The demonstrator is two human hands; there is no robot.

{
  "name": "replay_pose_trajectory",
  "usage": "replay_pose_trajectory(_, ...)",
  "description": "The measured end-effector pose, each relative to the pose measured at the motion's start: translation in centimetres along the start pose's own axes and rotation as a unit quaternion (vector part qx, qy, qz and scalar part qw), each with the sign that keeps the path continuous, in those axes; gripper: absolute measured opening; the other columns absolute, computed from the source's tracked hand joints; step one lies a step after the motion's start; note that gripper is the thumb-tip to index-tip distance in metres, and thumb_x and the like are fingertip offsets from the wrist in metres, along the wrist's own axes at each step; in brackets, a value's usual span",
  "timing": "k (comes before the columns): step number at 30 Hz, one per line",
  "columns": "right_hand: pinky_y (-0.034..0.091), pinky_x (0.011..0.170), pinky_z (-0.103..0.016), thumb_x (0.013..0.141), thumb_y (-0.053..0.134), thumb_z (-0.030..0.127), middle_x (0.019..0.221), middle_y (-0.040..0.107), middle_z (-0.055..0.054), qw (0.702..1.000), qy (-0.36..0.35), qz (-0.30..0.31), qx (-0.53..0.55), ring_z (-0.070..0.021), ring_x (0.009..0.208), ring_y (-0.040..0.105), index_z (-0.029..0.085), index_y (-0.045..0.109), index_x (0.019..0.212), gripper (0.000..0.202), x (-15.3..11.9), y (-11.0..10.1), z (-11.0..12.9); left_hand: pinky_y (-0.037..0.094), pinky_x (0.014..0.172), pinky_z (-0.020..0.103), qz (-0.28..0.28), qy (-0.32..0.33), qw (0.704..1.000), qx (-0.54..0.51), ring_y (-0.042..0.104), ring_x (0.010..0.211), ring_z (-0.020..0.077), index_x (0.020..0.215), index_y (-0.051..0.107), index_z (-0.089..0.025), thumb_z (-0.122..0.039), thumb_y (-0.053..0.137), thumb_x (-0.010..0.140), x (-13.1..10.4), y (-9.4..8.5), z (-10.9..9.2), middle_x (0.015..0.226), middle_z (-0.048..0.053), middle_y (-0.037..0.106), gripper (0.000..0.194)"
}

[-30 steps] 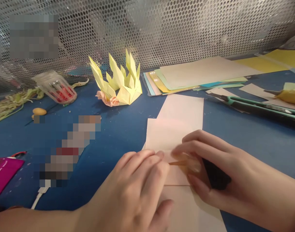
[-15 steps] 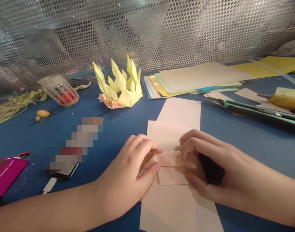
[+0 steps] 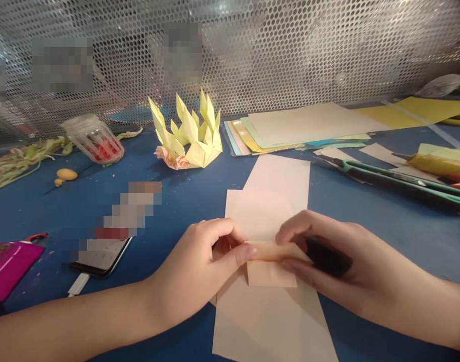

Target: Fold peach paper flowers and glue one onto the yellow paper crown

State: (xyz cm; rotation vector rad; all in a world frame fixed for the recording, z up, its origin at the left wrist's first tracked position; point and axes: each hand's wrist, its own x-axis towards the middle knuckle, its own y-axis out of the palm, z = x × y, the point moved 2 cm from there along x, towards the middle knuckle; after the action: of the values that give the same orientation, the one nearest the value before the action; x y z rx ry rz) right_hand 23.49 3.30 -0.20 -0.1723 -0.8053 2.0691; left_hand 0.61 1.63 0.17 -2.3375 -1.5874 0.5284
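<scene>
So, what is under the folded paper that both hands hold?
Larger pale sheets show under the folded paper, lying on the blue table. What the paper itself covers cannot be seen.

We see the crown (image 3: 203, 153) in matt paper, its facets smooth and crisply creased. Behind it, the mesh (image 3: 275, 50) is perforated metal with a patchy shine. Left of it, the ribbed jar (image 3: 96, 143) looks clear and glossy — glass or plastic, we cannot tell. Nearer us than the crown, the sheets (image 3: 263, 322) and the folded piece (image 3: 270, 250) are smooth, matt paper; the table (image 3: 366, 221) beneath looks mostly matt — lightly speckled.
</scene>
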Motion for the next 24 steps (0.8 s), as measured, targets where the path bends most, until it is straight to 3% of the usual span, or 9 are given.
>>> replay_pose_trajectory(3, 0.048, 0.048, -0.023, 0.1, 0.068, 0.039, 0.072, 0.071, 0.001, 0.999, 0.036, -0.008, 0.024, -0.0141, 0.056, 0.06, 0.025, 0.075, 0.11, 0.019, 0.15, 0.09, -0.13, 0.043, 0.066, 0.023, -0.007, 0.015, 1.0, 0.002, 0.06, 0.073, 0.0139, 0.076, 0.064, -0.021, -0.03, 0.07, 0.098, 0.03, -0.15, -0.11, 0.076, -0.004, 0.068, 0.025)
replay_pose_trajectory(7, 0.044, 0.051, -0.023, 0.104, 0.065, 0.052, 0.069, 0.073, 0.001, 0.998, 0.063, 0.007, 0.027, -0.0136, 0.059, 0.057, 0.027, 0.081, 0.088, 0.034, 0.27, 0.26, -0.57, 0.042, 0.064, 0.024, -0.02, 0.049, 0.998, 0.021, 0.057, 0.071, 0.0137, 0.074, 0.062, -0.022, -0.027, 0.069, 0.097, -0.12, -0.32, -0.13, 0.074, -0.005, 0.064, 0.024)
replay_pose_trajectory(15, 0.037, 0.048, -0.024, 0.093, 0.077, 0.06, 0.06, 0.068, 0.001, 0.993, 0.095, -0.016, 0.075, -0.0127, 0.054, 0.051, 0.027, 0.088, 0.084, 0.036, 0.5, 0.04, -0.49, 0.042, 0.065, 0.025, -0.017, 0.055, 0.998, 0.025, 0.056, 0.071, 0.0138, 0.079, 0.064, -0.022, -0.027, 0.069, 0.097, -0.22, -0.37, -0.09, 0.076, -0.004, 0.064, 0.019)
replay_pose_trajectory(19, 0.037, 0.047, -0.024, 0.09, 0.08, 0.063, 0.064, 0.072, -0.001, 0.988, 0.107, -0.02, 0.106, -0.0121, 0.053, 0.05, 0.025, 0.089, 0.085, 0.039, 0.84, -0.04, -0.23, 0.038, 0.063, 0.025, 0.007, 0.067, 0.998, 0.018, 0.052, 0.069, 0.0136, 0.074, 0.056, -0.022, -0.036, 0.061, 0.104, -0.15, -0.22, -0.42, 0.072, -0.005, 0.057, 0.033)
replay_pose_trajectory(24, 0.032, 0.045, -0.025, 0.092, 0.079, 0.063, 0.059, 0.064, 0.001, 0.987, 0.079, -0.013, 0.137, -0.0116, 0.051, 0.045, 0.025, 0.087, 0.085, 0.04, 0.87, 0.12, -0.29, 0.033, 0.062, 0.027, -0.002, 0.075, 0.996, 0.036, 0.041, 0.067, 0.0138, 0.067, 0.04, -0.022, -0.041, 0.05, 0.109, -0.23, -0.23, -0.55, 0.069, -0.005, 0.042, 0.047)
